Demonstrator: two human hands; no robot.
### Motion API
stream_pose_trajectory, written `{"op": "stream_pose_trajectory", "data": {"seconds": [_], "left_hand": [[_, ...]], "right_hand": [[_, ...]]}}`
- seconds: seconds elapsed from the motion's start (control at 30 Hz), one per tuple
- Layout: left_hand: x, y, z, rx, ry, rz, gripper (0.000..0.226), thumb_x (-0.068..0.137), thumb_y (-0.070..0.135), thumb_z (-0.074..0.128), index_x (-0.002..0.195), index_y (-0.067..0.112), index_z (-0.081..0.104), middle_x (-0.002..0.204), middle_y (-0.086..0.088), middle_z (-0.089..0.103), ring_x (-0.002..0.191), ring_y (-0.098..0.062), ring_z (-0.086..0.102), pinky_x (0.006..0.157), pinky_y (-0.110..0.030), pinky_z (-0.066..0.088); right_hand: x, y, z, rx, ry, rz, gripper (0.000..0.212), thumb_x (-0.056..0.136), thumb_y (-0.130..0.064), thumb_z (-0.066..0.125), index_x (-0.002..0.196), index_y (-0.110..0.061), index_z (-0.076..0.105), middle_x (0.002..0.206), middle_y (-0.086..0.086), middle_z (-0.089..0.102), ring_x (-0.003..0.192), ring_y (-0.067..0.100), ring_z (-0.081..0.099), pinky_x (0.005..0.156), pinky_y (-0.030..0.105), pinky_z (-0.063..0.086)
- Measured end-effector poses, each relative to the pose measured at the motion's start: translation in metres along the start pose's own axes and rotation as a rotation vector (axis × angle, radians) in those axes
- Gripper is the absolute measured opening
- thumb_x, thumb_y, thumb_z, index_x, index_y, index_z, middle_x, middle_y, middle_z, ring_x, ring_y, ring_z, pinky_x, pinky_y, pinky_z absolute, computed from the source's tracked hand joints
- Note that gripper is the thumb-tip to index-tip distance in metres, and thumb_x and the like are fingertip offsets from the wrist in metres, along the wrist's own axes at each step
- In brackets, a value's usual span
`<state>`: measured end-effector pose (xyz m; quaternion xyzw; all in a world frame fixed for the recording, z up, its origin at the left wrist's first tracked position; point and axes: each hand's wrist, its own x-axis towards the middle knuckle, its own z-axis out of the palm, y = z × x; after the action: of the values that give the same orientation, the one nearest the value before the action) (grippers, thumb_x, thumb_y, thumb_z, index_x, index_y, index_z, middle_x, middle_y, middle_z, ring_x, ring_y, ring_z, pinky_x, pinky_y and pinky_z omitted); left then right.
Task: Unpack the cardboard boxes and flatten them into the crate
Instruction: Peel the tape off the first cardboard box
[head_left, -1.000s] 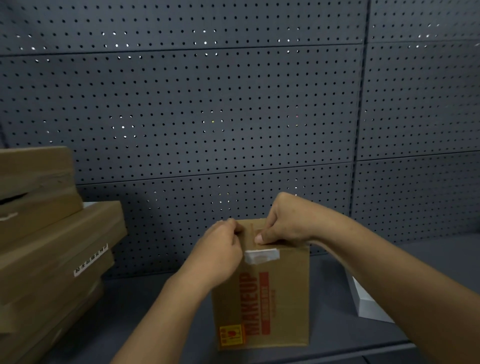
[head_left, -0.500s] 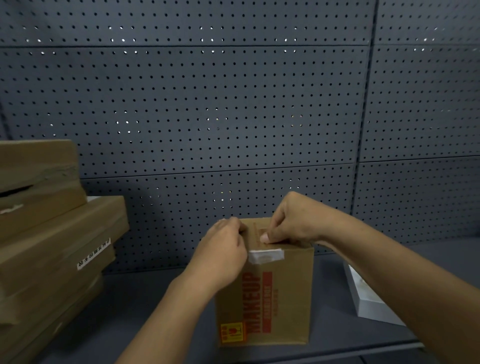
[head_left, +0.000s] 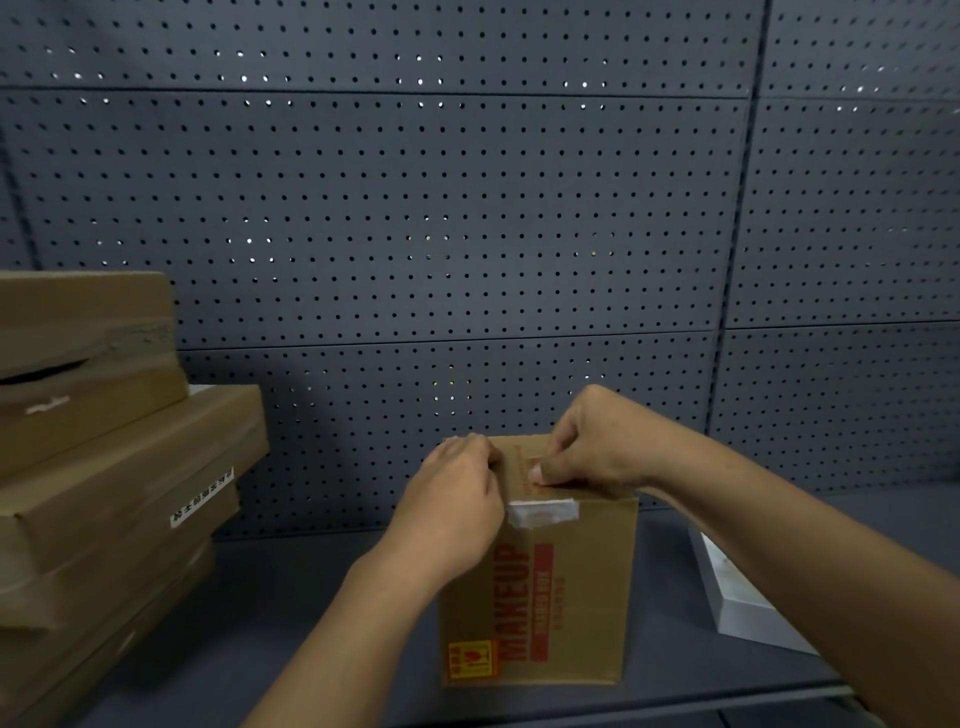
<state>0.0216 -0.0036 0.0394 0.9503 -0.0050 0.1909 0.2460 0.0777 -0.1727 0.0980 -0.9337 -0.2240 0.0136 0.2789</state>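
Cardboard box (head_left: 571, 597) upright — left hand (head_left: 457, 499), right hand (head_left: 597, 441) atop.

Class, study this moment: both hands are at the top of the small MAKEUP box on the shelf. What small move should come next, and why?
Probably peel the tape strip back along the seam. The right hand pinches at the top of the MAKEUP box, the left hand steadies it, and the flaps look closed with tape folded over the front edge.
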Motion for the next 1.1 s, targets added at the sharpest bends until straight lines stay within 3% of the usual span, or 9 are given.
{"op": "stream_pose_trajectory", "data": {"seconds": [0.1,0.2,0.33,0.4,0.5,0.67,0.77,0.9,1.1], "left_hand": [[-0.002,0.000,0.000,0.002,0.004,0.004,0.031,0.108,0.021,0.035,0.132,0.020,0.054,0.133,0.005,0.054,0.125,-0.012,0.046,0.101,-0.029,0.041],[-0.007,0.000,-0.002,0.020,0.003,0.017,0.032,0.108,0.024,0.033,0.135,0.024,0.052,0.134,0.008,0.053,0.127,-0.010,0.045,0.106,-0.033,0.041],[-0.014,0.001,-0.004,0.089,-0.053,0.063,0.046,0.110,0.023,0.029,0.152,0.037,0.039,0.160,0.009,0.037,0.151,-0.011,0.024,0.122,-0.040,0.031],[-0.015,0.004,-0.008,0.101,-0.103,0.065,0.051,0.110,0.022,0.026,0.155,0.045,0.034,0.167,0.009,0.025,0.156,-0.011,0.012,0.126,-0.043,0.024],[-0.018,0.008,-0.013,0.100,-0.155,0.057,0.053,0.110,0.021,0.024,0.155,0.048,0.031,0.169,0.007,0.018,0.157,-0.011,0.006,0.126,-0.048,0.022],[-0.029,0.012,-0.017,0.104,-0.165,0.068,0.053,0.110,0.018,0.025,0.154,0.047,0.028,0.167,0.011,0.014,0.155,-0.008,0.003,0.125,-0.046,0.025],[-0.033,0.015,-0.020,0.122,-0.172,0.064,0.051,0.110,0.018,0.026,0.154,0.046,0.027,0.163,0.012,0.016,0.153,-0.010,0.008,0.123,-0.045,0.030],[-0.034,0.018,-0.021,0.159,-0.181,0.057,0.044,0.109,0.022,0.029,0.146,0.045,0.032,0.148,0.015,0.026,0.141,-0.010,0.022,0.111,-0.044,0.041],[-0.028,0.026,-0.019,0.178,-0.207,0.010,0.037,0.106,0.017,0.032,0.132,0.043,0.038,0.129,0.011,0.033,0.128,-0.014,0.029,0.104,-0.044,0.043]], "right_hand": [[-0.002,0.004,-0.003,0.054,-0.013,-0.009,0.014,0.081,-0.030,0.086,0.072,-0.020,0.082,0.075,-0.002,0.077,0.080,0.018,0.074,0.079,0.036,0.062],[-0.004,0.018,-0.009,0.174,-0.046,-0.025,0.009,0.088,-0.023,0.081,0.081,-0.017,0.081,0.076,-0.002,0.074,0.067,0.010,0.064,0.069,0.027,0.055],[-0.006,0.040,-0.011,0.435,0.042,-0.031,0.014,0.095,-0.002,0.069,0.100,-0.011,0.078,0.081,0.011,0.069,0.061,0.016,0.060,0.069,0.029,0.057],[-0.003,0.042,-0.008,0.333,0.131,-0.050,0.022,0.099,0.000,0.062,0.100,-0.016,0.078,0.087,0.012,0.072,0.063,0.012,0.063,0.072,0.029,0.059],[-0.002,0.039,-0.006,0.074,0.186,-0.077,0.033,0.100,-0.003,0.056,0.095,-0.025,0.080,0.096,-0.009,0.072,0.087,0.005,0.065,0.088,0.032,0.059],[-0.011,0.040,-0.021,-0.006,0.116,-0.065,0.021,0.099,-0.013,0.063,0.095,-0.027,0.078,0.097,-0.007,0.073,0.092,0.022,0.071,0.087,0.041,0.061],[-0.016,0.043,-0.025,0.001,0.105,-0.073,0.018,0.100,-0.012,0.060,0.101,-0.021,0.075,0.096,-0.002,0.072,0.091,0.019,0.070,0.087,0.038,0.060],[-0.018,0.050,-0.025,0.071,0.093,-0.062,0.003,0.093,-0.019,0.074,0.092,-0.021,0.073,0.082,0.001,0.073,0.076,0.020,0.071,0.081,0.044,0.062],[-0.018,0.050,-0.024,0.067,0.121,-0.073,0.010,0.090,-0.017,0.079,0.080,-0.018,0.075,0.075,0.007,0.073,0.063,0.014,0.063,0.074,0.047,0.061]]}}
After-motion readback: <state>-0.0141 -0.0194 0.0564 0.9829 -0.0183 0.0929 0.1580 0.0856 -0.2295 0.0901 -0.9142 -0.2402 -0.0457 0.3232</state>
